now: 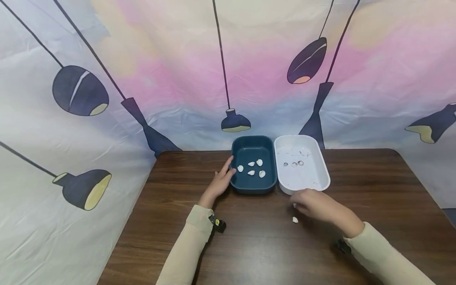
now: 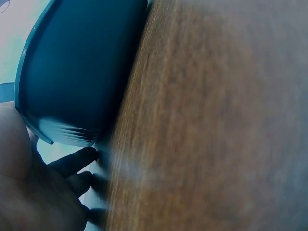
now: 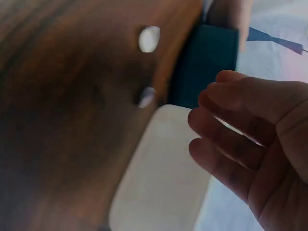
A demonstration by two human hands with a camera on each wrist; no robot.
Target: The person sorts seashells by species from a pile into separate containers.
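Note:
My left hand (image 1: 220, 183) rests against the left side of the teal tray (image 1: 253, 191), fingers extended along its wall. In the left wrist view, fingertips (image 2: 86, 155) stand low beside the tray's end. Several white seashells (image 1: 262, 173) lie inside this tray. Over the table, at the near edge of the white tray (image 1: 322, 186), my right hand (image 1: 315, 204) has loosely bent fingers. Nothing shows between them in the right wrist view. Below this hand lie a white seashell (image 3: 149, 39) and a greyish purple seashell (image 3: 146, 97) on the wood.
Three small darker shells (image 1: 294, 164) sit in a row in the white tray. Both trays stand side by side at the back of the brown wooden table (image 1: 249, 253). A cloth backdrop (image 1: 185, 79) printed with lamps hangs right behind the table edge.

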